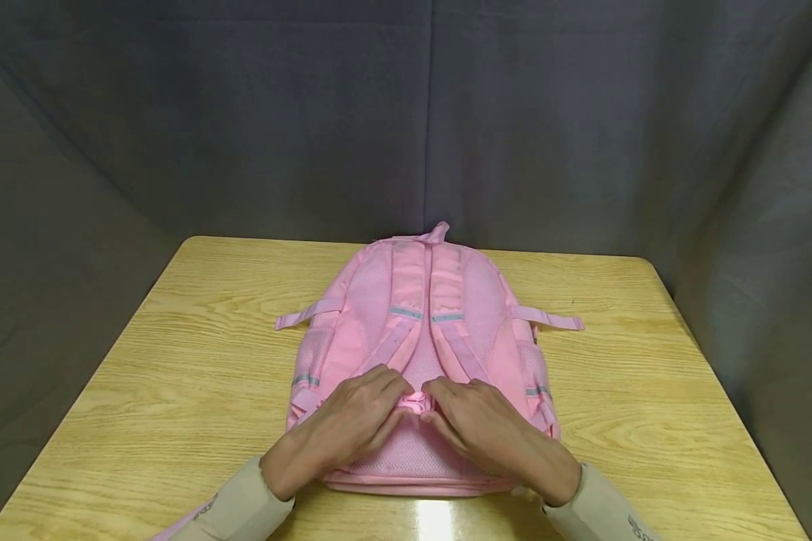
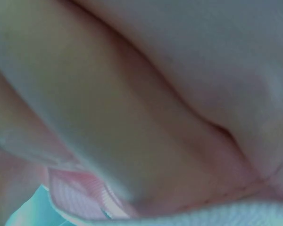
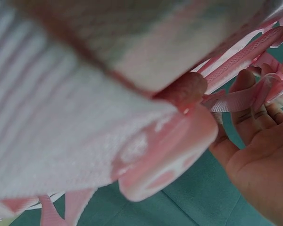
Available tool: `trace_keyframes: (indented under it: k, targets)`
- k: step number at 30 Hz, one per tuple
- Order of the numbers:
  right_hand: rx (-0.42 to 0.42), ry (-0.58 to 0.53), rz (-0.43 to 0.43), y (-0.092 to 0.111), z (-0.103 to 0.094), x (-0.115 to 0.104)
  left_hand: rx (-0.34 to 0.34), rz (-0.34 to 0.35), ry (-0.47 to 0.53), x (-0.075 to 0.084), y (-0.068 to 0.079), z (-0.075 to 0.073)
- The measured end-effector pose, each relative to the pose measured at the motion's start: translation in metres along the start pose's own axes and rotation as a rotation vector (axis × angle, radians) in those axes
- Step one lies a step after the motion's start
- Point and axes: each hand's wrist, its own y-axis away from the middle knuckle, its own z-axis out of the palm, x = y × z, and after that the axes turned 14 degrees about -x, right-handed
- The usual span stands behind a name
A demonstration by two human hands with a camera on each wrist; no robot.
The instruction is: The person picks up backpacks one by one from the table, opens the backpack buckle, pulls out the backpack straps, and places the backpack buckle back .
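A pink backpack point(image 1: 440, 454) lies on the table with its shoulder straps point(image 1: 446, 279) facing up. At its lower middle, a pink plastic buckle point(image 1: 416, 402) sits between the two hands. My left hand point(image 1: 355, 413) pinches the buckle's left side, and my right hand point(image 1: 483, 417) pinches its right side, fingertips close together. In the right wrist view a pale pink plastic piece point(image 3: 172, 162) hangs near ribbed webbing, and a hand with curled fingers holds a pink strap point(image 3: 240, 100). Blurred skin fills most of the left wrist view, above pink webbing point(image 2: 78, 197).
Short side straps point(image 1: 548, 318) stick out left and right of the backpack. Its top loop point(image 1: 438, 232) points to the back edge of the wooden table point(image 1: 176, 361). Dark grey cloth point(image 1: 311, 128) hangs behind and at both sides.
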Motion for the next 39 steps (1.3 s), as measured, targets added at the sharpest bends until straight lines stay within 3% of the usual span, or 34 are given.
trace_keyframes:
  k: [16,39]
  targets:
    - [-0.026,0.0,0.033,0.0027,-0.0031,0.0007,-0.026,-0.024,0.033,-0.002,0.0045,-0.0002]
    - [-0.008,-0.022,0.03,0.0044,-0.005,0.002,0.004,-0.004,0.035,-0.0019,0.0037,0.0013]
